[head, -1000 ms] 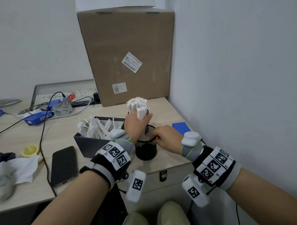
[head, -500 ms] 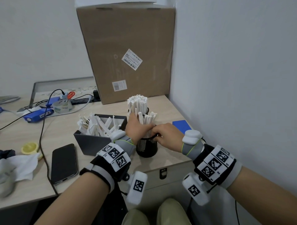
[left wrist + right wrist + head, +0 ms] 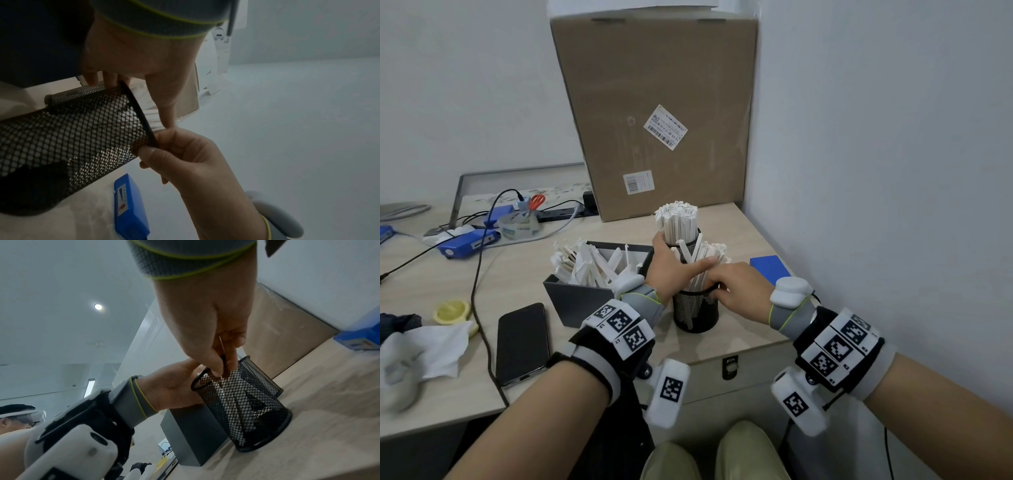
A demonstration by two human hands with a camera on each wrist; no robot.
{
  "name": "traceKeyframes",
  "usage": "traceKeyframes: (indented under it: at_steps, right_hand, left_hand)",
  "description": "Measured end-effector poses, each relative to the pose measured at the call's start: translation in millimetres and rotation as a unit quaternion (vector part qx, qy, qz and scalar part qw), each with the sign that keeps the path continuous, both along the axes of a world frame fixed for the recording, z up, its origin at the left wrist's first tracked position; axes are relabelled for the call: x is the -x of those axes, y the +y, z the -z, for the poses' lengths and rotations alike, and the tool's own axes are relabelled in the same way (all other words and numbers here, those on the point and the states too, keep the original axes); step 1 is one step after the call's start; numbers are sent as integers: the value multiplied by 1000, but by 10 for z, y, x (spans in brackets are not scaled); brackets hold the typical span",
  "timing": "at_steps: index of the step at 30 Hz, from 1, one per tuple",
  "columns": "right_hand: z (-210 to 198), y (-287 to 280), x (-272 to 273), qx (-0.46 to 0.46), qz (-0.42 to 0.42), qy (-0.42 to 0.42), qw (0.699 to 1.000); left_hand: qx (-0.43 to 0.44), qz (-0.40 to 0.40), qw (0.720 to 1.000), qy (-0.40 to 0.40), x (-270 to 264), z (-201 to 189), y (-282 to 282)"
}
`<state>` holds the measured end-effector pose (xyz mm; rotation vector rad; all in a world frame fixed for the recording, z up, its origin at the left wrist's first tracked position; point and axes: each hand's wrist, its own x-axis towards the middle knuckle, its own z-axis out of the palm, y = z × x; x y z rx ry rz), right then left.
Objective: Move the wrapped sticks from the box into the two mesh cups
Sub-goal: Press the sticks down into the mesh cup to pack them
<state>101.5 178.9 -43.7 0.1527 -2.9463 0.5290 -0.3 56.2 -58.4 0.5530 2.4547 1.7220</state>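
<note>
Two black mesh cups stand side by side. The far cup (image 3: 690, 240) holds a tight upright bundle of white wrapped sticks (image 3: 676, 219). In the near cup (image 3: 695, 313) more wrapped sticks (image 3: 707, 255) lean fanned out to the right. My left hand (image 3: 681, 260) sits over the near cup, thumb stretched straight along those sticks and fingers reaching between the cups. The right hand (image 3: 717, 286) pinches the near cup's rim (image 3: 205, 372), thumb outside. The grey box (image 3: 585, 301), left of the cups, holds several wrapped sticks (image 3: 589, 265).
A tall cardboard carton (image 3: 657, 113) stands behind the cups, the wall close on the right. A blue box (image 3: 770, 269) lies by the wall. A black phone (image 3: 522, 342), a cable (image 3: 479, 284), tissue (image 3: 431, 349) and tape (image 3: 518, 224) lie to the left.
My left hand lowered a handful of sticks into the near cup and loosened its grip; they now fan out inside. The right hand kept its hold on the rim.
</note>
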Motion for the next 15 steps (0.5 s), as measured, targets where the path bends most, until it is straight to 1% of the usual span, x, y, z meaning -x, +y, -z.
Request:
traceKeyframes:
  at_steps: [3,6,8,10,13,15]
  right_hand:
    - [14,3,9,0,2,-4,1000]
    - [32,11,18,-1,8,-5,1000]
    - [35,13,18,3,6,-3,1000]
    - [44,14,18,6,2,-1,1000]
    - [74,38,27,10,6,9,1000]
    - [89,87,46,20,19,24,999]
  left_hand:
    - [1,8,1000,19,-30,-80,20]
    - [82,29,994,67,-49,-137,50]
    - [127,28,989,73,-63,-169,66]
    - [119,45,990,63,-66,-194,83]
    - [91,112,989,30,-65,-226,97]
    - [68,119,990,12,-23,-227,90]
